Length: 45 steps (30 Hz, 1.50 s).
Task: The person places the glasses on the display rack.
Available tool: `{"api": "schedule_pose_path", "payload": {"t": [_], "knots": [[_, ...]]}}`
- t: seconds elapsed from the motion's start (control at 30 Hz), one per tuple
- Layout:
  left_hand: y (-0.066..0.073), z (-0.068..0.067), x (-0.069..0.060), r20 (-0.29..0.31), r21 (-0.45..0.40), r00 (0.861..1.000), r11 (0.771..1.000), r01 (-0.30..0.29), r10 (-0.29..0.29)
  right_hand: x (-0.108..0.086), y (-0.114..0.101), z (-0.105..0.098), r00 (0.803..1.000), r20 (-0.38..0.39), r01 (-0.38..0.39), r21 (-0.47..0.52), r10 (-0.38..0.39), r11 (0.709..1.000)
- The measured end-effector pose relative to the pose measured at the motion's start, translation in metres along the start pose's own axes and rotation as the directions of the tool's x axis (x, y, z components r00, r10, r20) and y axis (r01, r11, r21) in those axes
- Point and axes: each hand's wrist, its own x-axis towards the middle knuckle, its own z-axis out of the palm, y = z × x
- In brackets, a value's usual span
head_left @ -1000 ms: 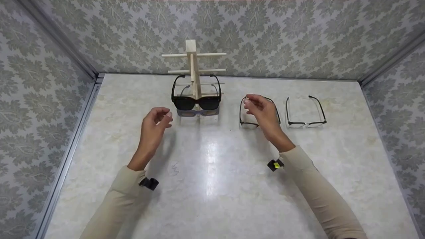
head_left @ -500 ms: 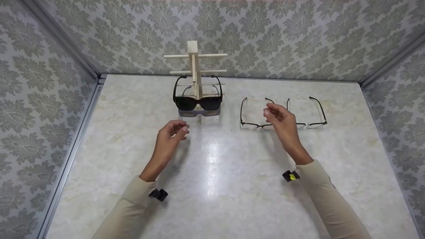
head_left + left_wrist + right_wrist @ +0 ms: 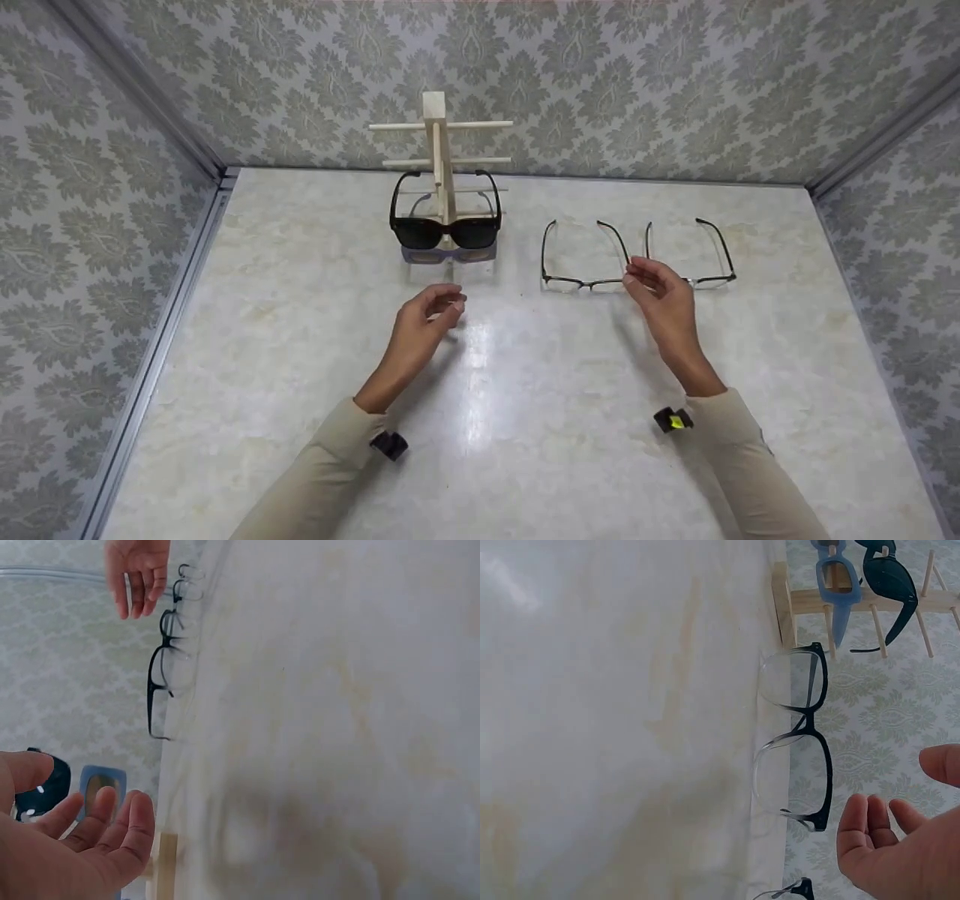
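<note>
Browline eyeglasses (image 3: 585, 284) rest unfolded on the worktop (image 3: 525, 450) in the head view, beside a second pair (image 3: 712, 280). The left-wrist view shows the left hand (image 3: 75, 851) loosely spread, empty. In the right-wrist view, the right hand (image 3: 904, 847), relaxed and empty, is apart from the frame; pinching its corners should spare the lenses (image 3: 799, 772).

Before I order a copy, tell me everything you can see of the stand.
The stand looks like pale, unpainted wood: a square-edged post on a base, with thin round pegs. It stands upright toward the back of the table. The top two crossbars are bare; below them sit black sunglasses and, lower, blue sunglasses. The left hand is nearest, apparently not touching it.
</note>
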Motion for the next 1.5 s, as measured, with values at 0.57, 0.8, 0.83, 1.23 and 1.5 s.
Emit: {"api": "schedule_pose_path", "payload": {"t": [0.57, 0.8, 0.83, 1.23, 1.5], "knots": [[-0.003, 0.049, 0.023, 0.06, -0.041, 0.995, 0.996, -0.083, 0.085, -0.006, 0.018, -0.005, 0.996, 0.003, -0.093, 0.001, 0.093, 0.996], [-0.003, 0.066, 0.036, 0.071, -0.093, 0.993, 0.992, -0.089, 0.096, -0.001, 0.025, -0.001, 0.992, 0.033, -0.124, 0.023, 0.123, 0.992], [-0.003, 0.068, 0.038, 0.071, -0.101, 0.993, 0.991, -0.086, 0.093, 0.0, 0.026, -0.001, 0.991, 0.034, -0.127, 0.022, 0.126, 0.992], [-0.007, 0.087, 0.059, 0.04, -0.126, 0.996, 0.989, -0.076, 0.081, 0.007, 0.033, 0.005, 0.982, 0.063, -0.181, 0.089, 0.176, 0.979], [-0.003, 0.102, 0.07, 0.034, -0.163, 0.997, 0.985, -0.058, 0.064, 0.007, 0.034, 0.008, 0.982, 0.059, -0.185, 0.089, 0.181, 0.979]]}}
